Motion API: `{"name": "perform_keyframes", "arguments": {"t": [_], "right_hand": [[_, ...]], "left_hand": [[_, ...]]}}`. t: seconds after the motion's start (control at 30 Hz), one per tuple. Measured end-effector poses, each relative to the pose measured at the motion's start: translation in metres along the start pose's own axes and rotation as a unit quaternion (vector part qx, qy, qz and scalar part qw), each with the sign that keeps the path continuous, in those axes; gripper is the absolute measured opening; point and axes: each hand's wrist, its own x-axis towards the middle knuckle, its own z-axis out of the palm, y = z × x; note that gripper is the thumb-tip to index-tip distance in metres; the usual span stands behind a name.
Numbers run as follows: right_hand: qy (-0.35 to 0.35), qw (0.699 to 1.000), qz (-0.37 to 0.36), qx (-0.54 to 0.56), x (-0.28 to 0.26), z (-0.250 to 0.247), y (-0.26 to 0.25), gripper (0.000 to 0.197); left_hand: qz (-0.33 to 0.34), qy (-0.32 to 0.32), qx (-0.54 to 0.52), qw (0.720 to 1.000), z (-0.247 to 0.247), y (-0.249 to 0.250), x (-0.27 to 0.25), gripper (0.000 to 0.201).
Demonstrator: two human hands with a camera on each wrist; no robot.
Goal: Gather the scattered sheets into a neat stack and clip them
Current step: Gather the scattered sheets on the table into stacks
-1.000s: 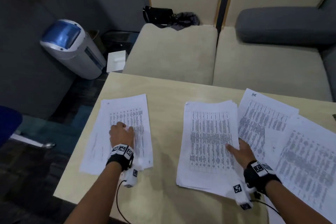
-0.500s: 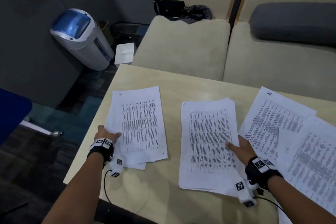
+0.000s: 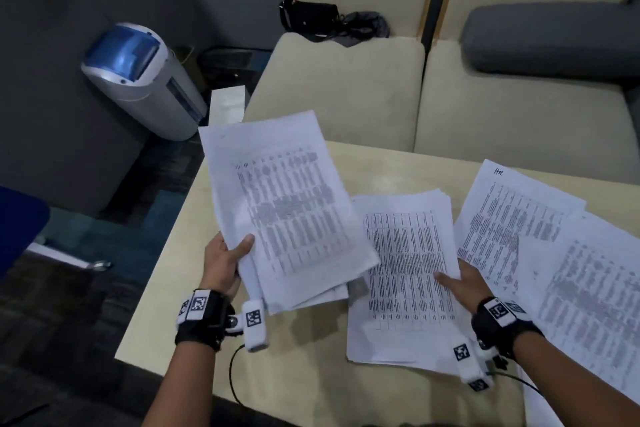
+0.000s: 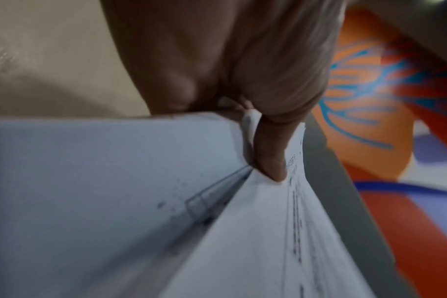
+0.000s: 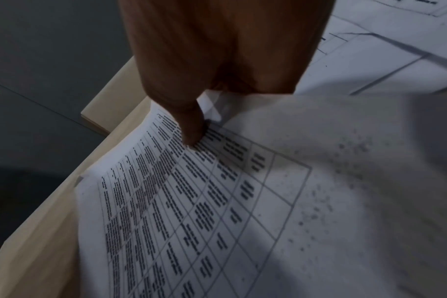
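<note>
My left hand (image 3: 230, 255) grips a bundle of printed sheets (image 3: 287, 204) by its near left edge and holds it tilted above the table (image 3: 311, 367). The left wrist view shows the thumb (image 4: 270, 153) on top of the bundle (image 4: 115, 181) and the fingers underneath. A middle stack (image 3: 405, 274) lies flat on the table. My right hand (image 3: 459, 282) holds its right edge, thumb (image 5: 191, 129) pressed on the printed top sheet (image 5: 181, 201), fingers hidden under the paper. More sheets (image 3: 512, 215) lie fanned out at the right.
A silver and blue bin (image 3: 138, 80) stands on the floor at the left, with one sheet (image 3: 227, 104) beside it. Beige sofa cushions (image 3: 346, 87), a grey bolster (image 3: 547, 38) and a black bag (image 3: 311, 19) lie beyond the table. A blue chair (image 3: 17, 229) shows at far left.
My left hand slid from the top of the left sheets to their edge, took hold and lifted the bundle up and rightward toward the middle stack. The right hand stayed on the middle stack.
</note>
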Motion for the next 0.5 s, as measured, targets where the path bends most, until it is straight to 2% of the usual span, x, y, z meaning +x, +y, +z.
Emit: {"name": "perform_keyframes", "arguments": {"t": [0.1,0.13,0.2,0.23,0.3,0.37,0.4,0.5], "right_hand": [[0.003,0.998,0.031,0.054,-0.007,0.003,0.003,0.031],[0.007,0.995,0.041,0.087,-0.011,0.005,0.0,0.04],[0.004,0.992,0.041,0.119,-0.016,0.004,-0.008,0.073],[-0.008,0.99,0.052,0.129,-0.019,0.003,-0.014,0.088],[-0.044,0.971,0.083,0.221,-0.021,0.003,-0.022,0.103],[-0.069,0.969,0.077,0.223,-0.018,0.0,-0.021,0.127],[-0.069,0.976,0.052,0.199,-0.018,0.001,-0.02,0.123],[-0.037,0.991,0.018,0.129,-0.018,0.005,-0.014,0.064]], "left_hand": [[-0.016,-0.04,0.058,0.997,0.026,-0.014,-0.015,0.029],[-0.026,-0.042,0.099,0.994,0.036,-0.022,-0.019,0.027],[-0.053,-0.053,0.188,0.979,0.053,-0.047,-0.021,0.031],[-0.06,-0.072,0.24,0.966,0.062,-0.061,-0.023,0.038],[-0.057,-0.124,0.358,0.924,0.081,-0.091,-0.027,0.05],[-0.057,-0.16,0.448,0.878,0.1,-0.115,-0.033,0.055],[-0.06,-0.173,0.465,0.866,0.108,-0.125,-0.036,0.055],[-0.086,-0.16,0.463,0.868,0.124,-0.14,-0.036,0.048]]}}
